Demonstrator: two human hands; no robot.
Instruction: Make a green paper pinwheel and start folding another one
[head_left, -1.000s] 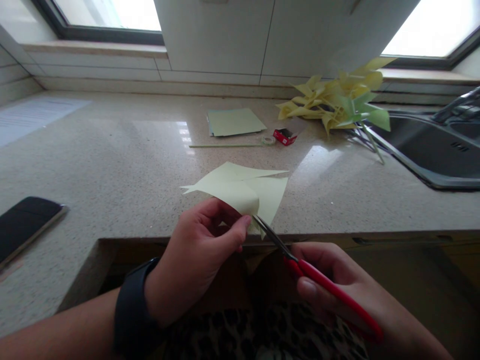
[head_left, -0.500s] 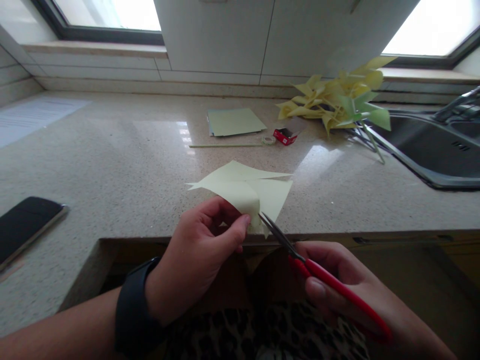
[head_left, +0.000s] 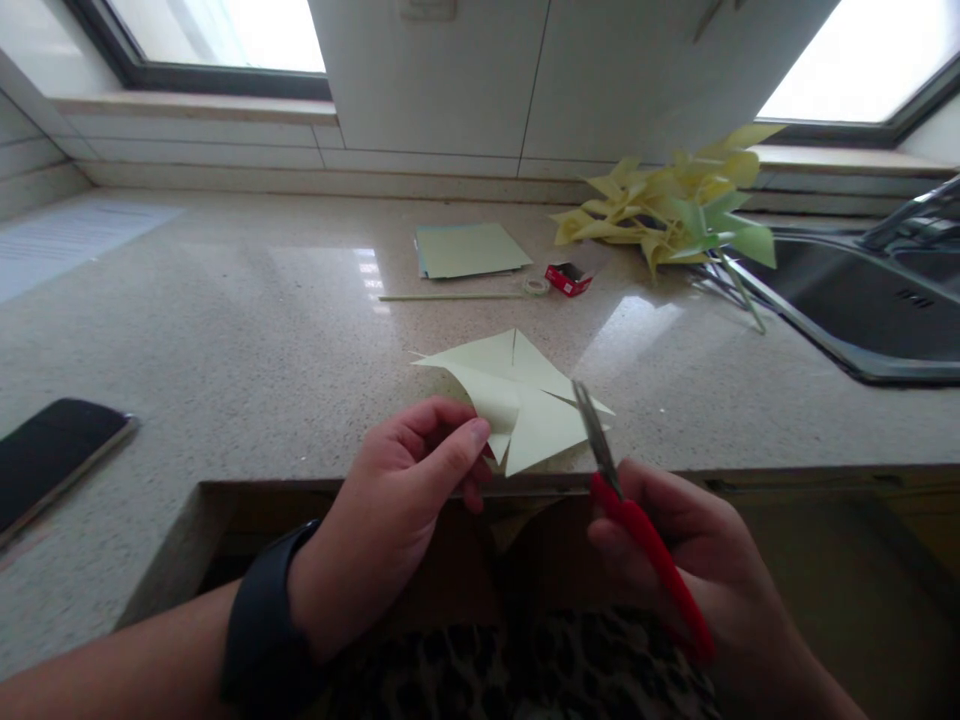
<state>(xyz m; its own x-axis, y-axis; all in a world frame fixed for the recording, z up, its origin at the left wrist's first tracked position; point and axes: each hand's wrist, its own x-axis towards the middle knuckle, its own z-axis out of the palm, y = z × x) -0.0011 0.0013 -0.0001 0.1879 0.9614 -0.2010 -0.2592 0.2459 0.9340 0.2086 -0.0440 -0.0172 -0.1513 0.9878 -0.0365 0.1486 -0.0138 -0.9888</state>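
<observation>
My left hand [head_left: 409, 485] pinches the near left part of a pale yellow-green sheet of paper [head_left: 551, 425] between thumb and fingers. Slits run inward from the paper's corners, and its left part bends up in a curl. The sheet is at the counter's front edge. My right hand [head_left: 697, 550] grips red-handled scissors [head_left: 651, 545], their blades pointing up and away from me. The blade tips overlap the paper's right corner in the view; whether they touch it I cannot tell.
Behind lie a stack of coloured paper [head_left: 472, 250], a thin stick [head_left: 450, 297], a tape roll [head_left: 535, 287] and a small red box [head_left: 570, 279]. Paper pinwheels [head_left: 667, 210] lie beside the sink [head_left: 862, 370]. A phone [head_left: 60, 455] and a printed sheet [head_left: 75, 235] are at left.
The paper has turned in my left hand, and a near-side slit now shows spread apart. The scissors have moved away from the near edge, up and to the right, with blades closer together.
</observation>
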